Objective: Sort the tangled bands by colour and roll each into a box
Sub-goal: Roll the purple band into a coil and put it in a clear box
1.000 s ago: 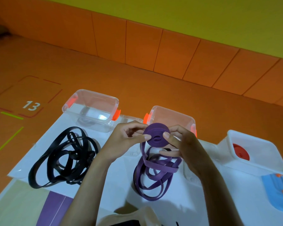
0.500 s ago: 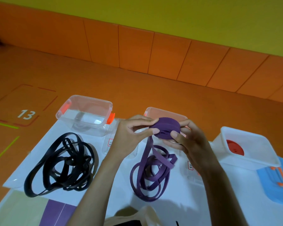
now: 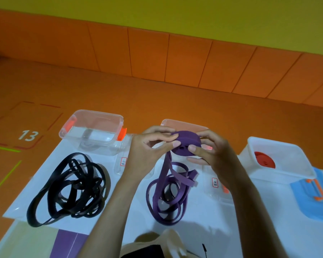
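A partly rolled purple coil [image 3: 186, 144] is held just above the counter [image 3: 231, 229], in front of the middle clear box [image 3: 183, 123]. The fingers of the left hand [image 3: 147, 151] and right hand [image 3: 211, 155] pinch it from either side. The unrolled length of the purple band [image 3: 168, 198] hangs from the coil into a loose heap on the white counter. To the left, a tangled black band [image 3: 69, 189] lies before another clear box [image 3: 91, 131]. To the right, a white box [image 3: 280, 161] holds a red roll [image 3: 264, 162], with a blue lid [image 3: 315, 198] beside it.
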A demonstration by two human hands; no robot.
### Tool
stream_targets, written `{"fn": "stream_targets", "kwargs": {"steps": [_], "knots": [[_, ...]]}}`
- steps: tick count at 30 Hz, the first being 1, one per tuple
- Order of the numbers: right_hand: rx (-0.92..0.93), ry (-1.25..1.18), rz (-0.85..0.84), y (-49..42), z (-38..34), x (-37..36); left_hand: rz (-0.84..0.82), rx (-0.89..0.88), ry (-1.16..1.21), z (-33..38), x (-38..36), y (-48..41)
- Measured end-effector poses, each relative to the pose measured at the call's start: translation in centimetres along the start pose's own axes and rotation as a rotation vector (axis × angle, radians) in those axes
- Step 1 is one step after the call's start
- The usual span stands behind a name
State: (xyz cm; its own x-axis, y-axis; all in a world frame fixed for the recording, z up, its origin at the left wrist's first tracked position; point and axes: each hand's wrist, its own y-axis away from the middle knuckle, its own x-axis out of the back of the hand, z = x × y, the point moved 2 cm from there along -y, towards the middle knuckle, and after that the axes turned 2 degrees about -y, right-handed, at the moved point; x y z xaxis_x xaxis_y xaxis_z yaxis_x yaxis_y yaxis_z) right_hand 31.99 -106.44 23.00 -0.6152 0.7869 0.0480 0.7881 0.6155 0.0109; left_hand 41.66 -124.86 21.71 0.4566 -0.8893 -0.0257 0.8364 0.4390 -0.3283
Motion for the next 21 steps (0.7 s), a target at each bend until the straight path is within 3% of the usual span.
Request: {"fn": "stream_targets", "kwargs": {"steps": [3,7,9,13,17,21], "knots": [[0.011,-0.116,0.025,-0.1,-0.2,0.6,-0.057,-0.003,-0.004,0.2,0.1,0.0],[-0.005,-0.315,-0.096,-0.3,-0.1,0.5,-0.037,-0.096,0.039,1.7,-0.1,-0.5],[0.001,-0.231,-0.119,-0.5,-0.1,0.6,0.000,-0.109,0.037,2.2,0.0,-0.6],[0.130,0.186,-0.076,-1.1,-0.4,1.2,0.028,-0.063,0.012,1.8,-0.3,-0.4],[0.163,0.171,-0.116,-1.2,-0.6,0.4,0.024,-0.068,-0.059,1.4,-0.5,-0.7],[0.023,-0.011,-0.078,-1.2,-0.4,0.0,0.046,-0.082,-0.106,1.0,-0.4,-1.1]]}}
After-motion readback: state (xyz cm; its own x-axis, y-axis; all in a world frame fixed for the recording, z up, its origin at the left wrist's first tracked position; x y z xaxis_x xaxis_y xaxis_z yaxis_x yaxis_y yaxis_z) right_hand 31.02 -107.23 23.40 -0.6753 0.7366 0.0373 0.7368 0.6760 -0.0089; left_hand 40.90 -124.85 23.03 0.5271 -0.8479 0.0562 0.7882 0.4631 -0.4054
